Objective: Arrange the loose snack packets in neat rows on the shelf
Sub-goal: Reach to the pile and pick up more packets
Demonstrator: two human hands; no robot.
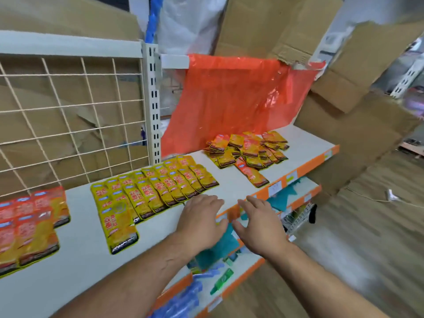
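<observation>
- Both your hands are empty. Your left hand (202, 216) is palm down with the fingers loosely spread, just in front of the right end of the neat yellow rows (160, 184). Your right hand (259, 223) is right beside it, further right of the rows, and is also flat and relaxed.
- The loose pile of snack packets (247, 150) lies on the white shelf (307, 145), to the right of the neat yellow rows and further back than their front line. From your hands it lies ahead and to the right.
- One stray packet (252, 174) has slid out of the pile. It lies flat between the pile and your hands, to the right of the rows' last column and apart from it.
- The stray's long axis runs back-to-front with its dark end toward you, at about the same slant as the packets in the neat yellow rows. It should need little or no turning, only a slide to the left.
- Your right hand looks nearer to both the stray and the pile, so I judge it the natural one to reach. Your left hand sits by the rows' open right end, well placed to receive and square up.
- The packets in the pile overlap at mixed angles, so expect to turn each one before it joins a row.
- The gap to fill is the bare strip just right of the neat yellow rows.
</observation>
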